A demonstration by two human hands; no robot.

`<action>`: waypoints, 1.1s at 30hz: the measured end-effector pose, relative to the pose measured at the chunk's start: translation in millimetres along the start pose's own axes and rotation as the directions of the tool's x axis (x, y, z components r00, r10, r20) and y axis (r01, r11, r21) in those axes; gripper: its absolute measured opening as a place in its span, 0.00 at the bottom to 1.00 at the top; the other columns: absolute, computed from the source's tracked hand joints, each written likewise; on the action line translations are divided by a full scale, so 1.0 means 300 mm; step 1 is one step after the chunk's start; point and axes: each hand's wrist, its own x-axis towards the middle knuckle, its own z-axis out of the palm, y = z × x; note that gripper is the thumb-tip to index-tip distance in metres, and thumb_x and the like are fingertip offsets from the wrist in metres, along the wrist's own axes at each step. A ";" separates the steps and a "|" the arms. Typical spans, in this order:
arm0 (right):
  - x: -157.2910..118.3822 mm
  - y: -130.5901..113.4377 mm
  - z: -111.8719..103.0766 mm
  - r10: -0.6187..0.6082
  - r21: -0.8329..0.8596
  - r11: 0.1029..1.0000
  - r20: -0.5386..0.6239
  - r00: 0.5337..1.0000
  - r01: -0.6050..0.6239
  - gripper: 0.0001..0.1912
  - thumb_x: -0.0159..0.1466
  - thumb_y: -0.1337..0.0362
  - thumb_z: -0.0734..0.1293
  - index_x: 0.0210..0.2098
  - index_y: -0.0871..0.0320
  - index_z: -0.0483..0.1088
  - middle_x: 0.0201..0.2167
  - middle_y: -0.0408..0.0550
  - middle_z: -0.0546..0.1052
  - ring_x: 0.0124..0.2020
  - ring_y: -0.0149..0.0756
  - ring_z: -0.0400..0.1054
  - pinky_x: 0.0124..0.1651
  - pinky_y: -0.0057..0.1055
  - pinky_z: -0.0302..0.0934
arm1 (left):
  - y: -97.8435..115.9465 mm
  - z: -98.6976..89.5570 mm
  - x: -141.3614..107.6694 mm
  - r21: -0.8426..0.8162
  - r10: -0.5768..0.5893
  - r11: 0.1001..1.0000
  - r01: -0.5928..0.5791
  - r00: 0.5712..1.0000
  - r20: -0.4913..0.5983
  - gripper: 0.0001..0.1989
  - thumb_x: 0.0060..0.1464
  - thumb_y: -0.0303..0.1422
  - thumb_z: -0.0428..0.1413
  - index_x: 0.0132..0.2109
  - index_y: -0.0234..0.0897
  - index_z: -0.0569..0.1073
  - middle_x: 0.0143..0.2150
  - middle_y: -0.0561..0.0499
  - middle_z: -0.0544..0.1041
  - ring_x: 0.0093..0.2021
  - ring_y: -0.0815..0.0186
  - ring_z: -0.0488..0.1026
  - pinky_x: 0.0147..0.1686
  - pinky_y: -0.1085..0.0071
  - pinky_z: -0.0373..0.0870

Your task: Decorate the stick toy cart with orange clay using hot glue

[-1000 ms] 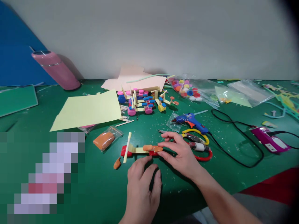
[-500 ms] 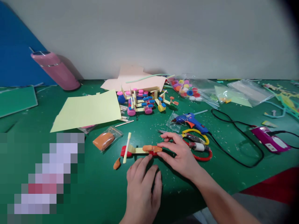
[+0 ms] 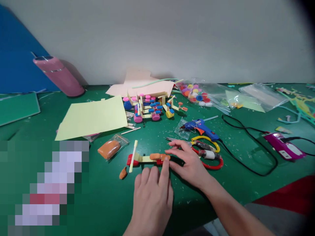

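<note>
A small toy vehicle (image 3: 145, 159) lies in front of me, with red caps as wheels, a cream stick body and a cream crossbar (image 3: 133, 156) at its left end. Orange clay pieces (image 3: 155, 156) sit along its right end. My left hand (image 3: 154, 193) presses a straight index fingertip onto the right clay piece, its other fingers loosely bent and holding nothing. Around that same end, the thumb and forefinger of my right hand (image 3: 188, 162) lie on either side and steady it. A loose lump of orange clay (image 3: 123, 173) rests near the crossbar.
Behind are a bag of orange clay (image 3: 109, 148), yellow foam sheet (image 3: 94, 118), finished toy vehicles (image 3: 150, 109) and a bag of coloured caps (image 3: 197, 95). To the right lie a blue glue gun (image 3: 200, 127), pliers (image 3: 210, 154) and a corded purple power strip (image 3: 284, 147).
My left hand has shifted slightly right, and its index finger has stretched out onto the orange clay. My right hand stays at the toy's right end.
</note>
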 end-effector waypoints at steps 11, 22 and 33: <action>0.002 -0.001 0.002 0.024 0.035 0.999 0.031 0.999 -0.025 0.10 0.57 0.65 0.66 0.40 0.56 0.72 0.47 0.51 0.66 0.50 0.41 0.61 0.50 0.38 0.60 | -0.009 0.016 0.011 0.013 -0.018 1.000 0.017 0.997 0.079 0.19 0.52 0.28 0.48 0.53 0.35 0.67 0.29 0.48 0.71 0.31 0.59 0.65 0.30 0.63 0.59; 0.005 0.002 0.002 0.024 0.040 0.999 0.039 0.999 -0.026 0.10 0.57 0.66 0.65 0.40 0.55 0.71 0.47 0.51 0.66 0.50 0.41 0.62 0.51 0.39 0.60 | -0.009 0.024 0.007 0.041 -0.003 0.999 0.000 0.998 0.065 0.23 0.52 0.29 0.48 0.56 0.38 0.62 0.29 0.49 0.70 0.31 0.60 0.64 0.30 0.64 0.58; 0.007 -0.001 0.004 0.034 0.038 0.999 0.048 0.998 -0.036 0.11 0.57 0.67 0.66 0.40 0.56 0.71 0.47 0.51 0.66 0.50 0.40 0.61 0.51 0.37 0.59 | -0.014 0.022 0.010 0.037 0.011 0.999 -0.014 0.997 0.081 0.25 0.52 0.26 0.48 0.58 0.37 0.60 0.30 0.49 0.70 0.31 0.60 0.65 0.30 0.64 0.59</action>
